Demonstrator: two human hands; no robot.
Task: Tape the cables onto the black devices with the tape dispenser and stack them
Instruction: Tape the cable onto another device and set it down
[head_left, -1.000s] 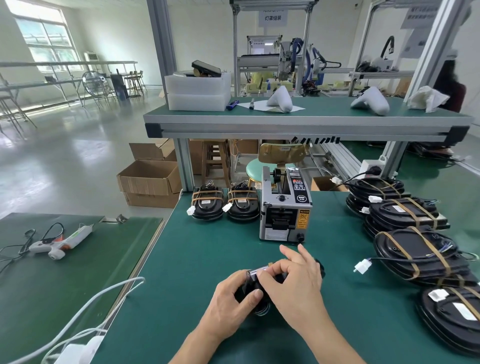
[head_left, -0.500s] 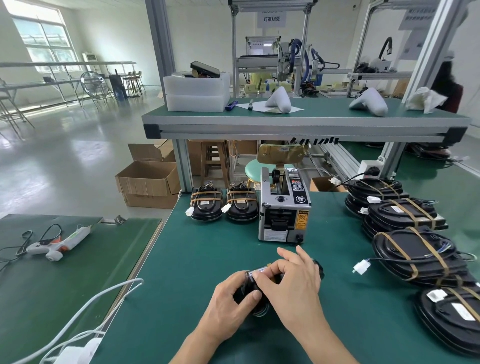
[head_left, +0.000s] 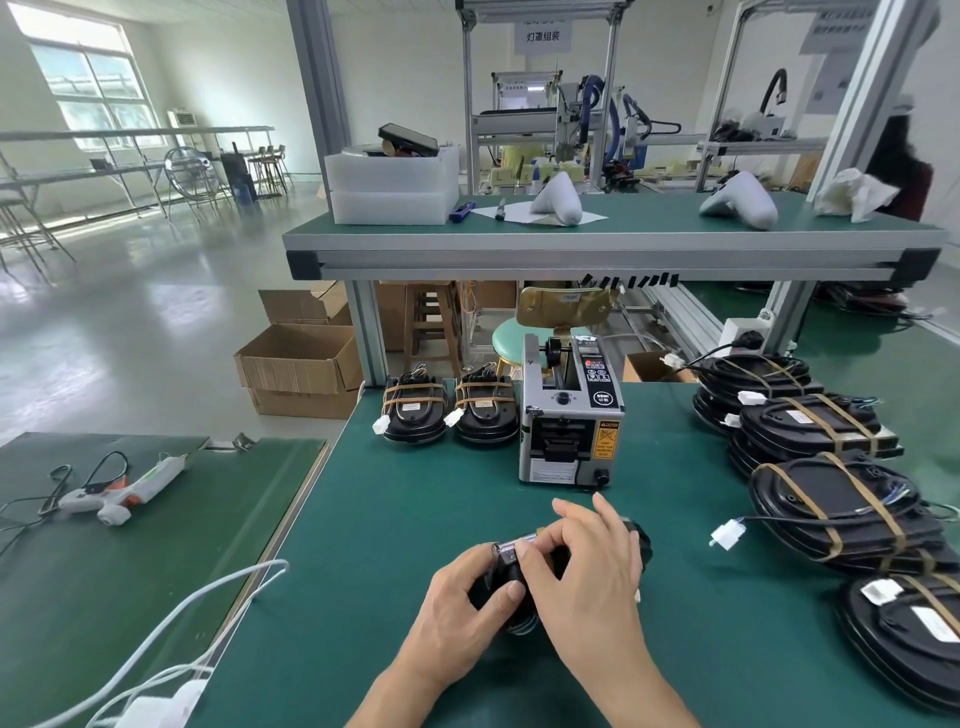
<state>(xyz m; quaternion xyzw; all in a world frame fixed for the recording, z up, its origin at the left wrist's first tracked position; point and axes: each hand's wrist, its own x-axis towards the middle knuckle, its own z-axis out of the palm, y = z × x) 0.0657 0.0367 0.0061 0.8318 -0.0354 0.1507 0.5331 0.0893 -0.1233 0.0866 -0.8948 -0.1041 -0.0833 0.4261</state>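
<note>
Both hands cover most of one black device (head_left: 640, 540) near the counter's (head_left: 426, 499) front edge, so its shape and cable are hard to make out. The left hand (head_left: 462, 603) clenches its near end; the right hand (head_left: 587, 571) pinches a pale strip, possibly tape, on top. Just behind stands the tape dispenser (head_left: 571, 415). Two taped devices (head_left: 449, 410) sit at the far edge; stacked ones (head_left: 831, 493) along the right edge run out of view.

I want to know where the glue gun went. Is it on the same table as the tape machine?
No, the glue gun lies on a separate green table to the left, while the tape dispenser stands on the main bench.
</note>
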